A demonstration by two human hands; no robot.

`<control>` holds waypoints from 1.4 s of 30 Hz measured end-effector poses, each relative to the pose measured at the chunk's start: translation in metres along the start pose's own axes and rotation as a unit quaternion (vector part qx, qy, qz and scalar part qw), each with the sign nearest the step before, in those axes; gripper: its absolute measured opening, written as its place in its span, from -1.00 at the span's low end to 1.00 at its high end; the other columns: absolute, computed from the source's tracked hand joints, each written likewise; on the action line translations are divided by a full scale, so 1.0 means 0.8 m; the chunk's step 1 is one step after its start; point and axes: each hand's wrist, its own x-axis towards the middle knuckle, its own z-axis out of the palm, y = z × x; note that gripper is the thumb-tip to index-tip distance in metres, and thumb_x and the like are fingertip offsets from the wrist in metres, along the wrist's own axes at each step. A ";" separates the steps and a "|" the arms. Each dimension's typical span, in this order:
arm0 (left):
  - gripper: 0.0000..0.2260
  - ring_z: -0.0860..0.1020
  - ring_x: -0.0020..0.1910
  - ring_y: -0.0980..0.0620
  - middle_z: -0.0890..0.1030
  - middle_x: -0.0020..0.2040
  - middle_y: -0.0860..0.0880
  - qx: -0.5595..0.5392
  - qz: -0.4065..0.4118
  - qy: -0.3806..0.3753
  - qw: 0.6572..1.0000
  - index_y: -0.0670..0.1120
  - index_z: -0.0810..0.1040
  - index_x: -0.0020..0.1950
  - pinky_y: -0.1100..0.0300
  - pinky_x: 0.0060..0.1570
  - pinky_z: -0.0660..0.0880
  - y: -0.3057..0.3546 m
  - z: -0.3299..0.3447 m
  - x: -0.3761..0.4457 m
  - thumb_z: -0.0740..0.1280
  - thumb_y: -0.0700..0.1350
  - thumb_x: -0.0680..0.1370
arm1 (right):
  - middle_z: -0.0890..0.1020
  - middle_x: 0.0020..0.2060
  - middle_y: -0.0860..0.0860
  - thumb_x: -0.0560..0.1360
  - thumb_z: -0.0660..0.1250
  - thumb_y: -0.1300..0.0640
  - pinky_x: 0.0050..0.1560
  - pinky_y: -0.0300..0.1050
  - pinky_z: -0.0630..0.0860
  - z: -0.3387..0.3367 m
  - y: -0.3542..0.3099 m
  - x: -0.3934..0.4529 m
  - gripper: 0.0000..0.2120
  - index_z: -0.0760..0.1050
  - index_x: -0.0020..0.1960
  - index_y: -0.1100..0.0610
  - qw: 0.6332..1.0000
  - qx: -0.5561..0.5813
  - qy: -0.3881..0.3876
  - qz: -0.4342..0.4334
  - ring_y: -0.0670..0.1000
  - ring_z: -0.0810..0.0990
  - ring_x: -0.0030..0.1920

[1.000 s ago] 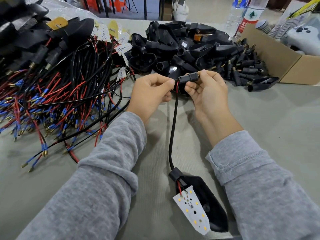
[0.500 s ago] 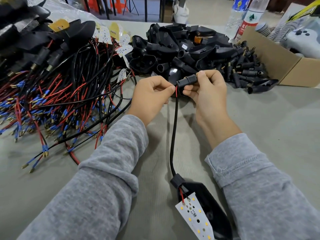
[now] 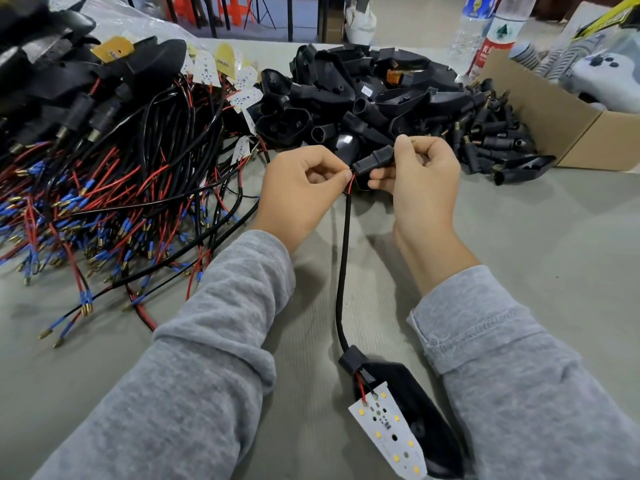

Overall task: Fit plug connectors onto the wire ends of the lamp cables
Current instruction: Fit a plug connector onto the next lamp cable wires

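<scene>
My right hand grips a black plug connector between thumb and fingers. My left hand pinches the red and black wire ends right at the plug's left mouth. From there the black lamp cable hangs down to a black lamp housing with a white LED board, lying on the table near me.
A tangle of red and black cables with blue-sleeved tips fills the left. Black housings and loose plugs are heaped behind my hands. A cardboard box and two bottles stand at the back right. The grey table stretches right.
Both hands stay together at the plug. The plug has tilted so its right end points up. The lamp housing has slid slightly toward me.
</scene>
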 end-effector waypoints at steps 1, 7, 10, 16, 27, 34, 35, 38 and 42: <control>-0.84 0.43 -0.37 0.10 0.61 -0.31 -0.17 0.003 0.000 -0.001 1.000 -0.02 0.63 -0.25 0.31 -0.36 0.39 -0.001 0.000 0.000 0.44 -0.26 0.47 | 0.59 -0.44 -0.04 0.61 0.26 0.24 -0.33 -0.14 0.60 0.001 -0.001 -0.002 -0.92 0.44 -0.06 0.21 1.000 0.004 -0.012 0.000 -0.04 0.58 -0.46; -0.84 0.52 -0.31 -0.06 0.65 -0.23 -0.26 -0.001 -0.026 -0.009 1.000 0.02 0.65 -0.23 -0.06 -0.20 0.56 -0.007 0.000 0.002 0.44 -0.21 0.49 | 0.62 -0.28 0.11 0.57 0.36 0.18 -0.31 -0.22 0.55 0.002 -0.003 -0.002 -0.87 0.53 0.00 0.26 0.997 0.036 -0.061 0.026 -0.06 0.55 -0.40; -0.82 0.56 -0.32 0.09 0.67 -0.28 -0.08 -0.032 -0.037 0.003 0.999 0.04 0.65 -0.23 0.18 -0.21 0.56 -0.008 -0.001 0.004 0.43 -0.22 0.49 | 0.63 -0.33 0.02 0.54 0.39 0.23 -0.23 -0.21 0.56 -0.001 -0.002 0.000 -0.94 0.58 -0.08 0.22 0.995 0.036 -0.090 0.033 -0.08 0.57 -0.36; -0.89 0.58 -0.33 0.16 0.64 -0.31 0.00 -0.078 -0.091 0.010 0.993 -0.07 0.67 -0.15 0.27 -0.23 0.54 -0.010 -0.003 0.005 0.39 -0.22 0.53 | 0.61 -0.29 0.01 0.54 0.37 0.32 -0.17 -0.24 0.56 -0.003 0.002 -0.001 -0.85 0.55 0.10 0.30 0.990 0.063 -0.116 0.051 -0.11 0.58 -0.29; -0.86 0.60 -0.32 0.20 0.64 -0.38 0.07 -0.092 -0.091 -0.006 0.992 -0.05 0.66 -0.18 0.32 -0.22 0.56 -0.014 -0.005 0.004 0.41 -0.26 0.52 | 0.61 -0.20 0.09 0.56 0.33 0.31 -0.12 -0.25 0.58 -0.002 0.003 -0.003 -0.87 0.54 0.10 0.31 0.987 0.046 -0.136 0.078 -0.08 0.56 -0.24; -0.89 0.59 -0.29 0.19 0.63 -0.34 0.06 -0.178 -0.131 -0.019 0.975 -0.10 0.65 -0.07 0.31 -0.16 0.56 -0.011 -0.006 0.005 0.34 -0.26 0.57 | 0.60 -0.27 0.02 0.54 0.35 0.35 -0.16 -0.26 0.55 -0.003 0.001 -0.003 -0.88 0.53 0.07 0.27 0.990 0.062 -0.110 0.063 -0.11 0.57 -0.29; -0.88 0.60 -0.28 0.19 0.65 -0.31 0.05 -0.199 -0.142 -0.016 0.969 -0.10 0.64 -0.03 0.30 -0.16 0.56 -0.010 -0.005 0.006 0.34 -0.28 0.57 | 0.60 -0.26 0.03 0.54 0.35 0.35 -0.16 -0.25 0.56 -0.003 0.001 -0.003 -0.88 0.53 0.07 0.27 0.990 0.069 -0.108 0.066 -0.11 0.57 -0.29; -0.81 0.62 -0.28 0.16 0.68 -0.26 0.00 -0.242 -0.165 -0.001 0.956 -0.07 0.60 0.04 0.28 -0.18 0.58 -0.008 -0.006 0.006 0.35 -0.33 0.54 | 0.59 -0.23 0.06 0.55 0.33 0.35 -0.16 -0.25 0.56 -0.002 0.001 -0.003 -0.91 0.53 0.04 0.24 0.987 0.087 -0.111 0.078 -0.08 0.56 -0.26; -0.80 0.62 -0.30 0.16 0.68 -0.27 0.01 -0.215 -0.151 0.017 0.965 -0.04 0.57 0.04 0.30 -0.23 0.55 -0.009 -0.008 0.006 0.39 -0.31 0.51 | 0.59 -0.20 0.09 0.55 0.32 0.35 -0.14 -0.24 0.57 -0.001 0.001 -0.003 -0.90 0.53 0.07 0.27 0.987 0.073 -0.123 0.071 -0.07 0.55 -0.26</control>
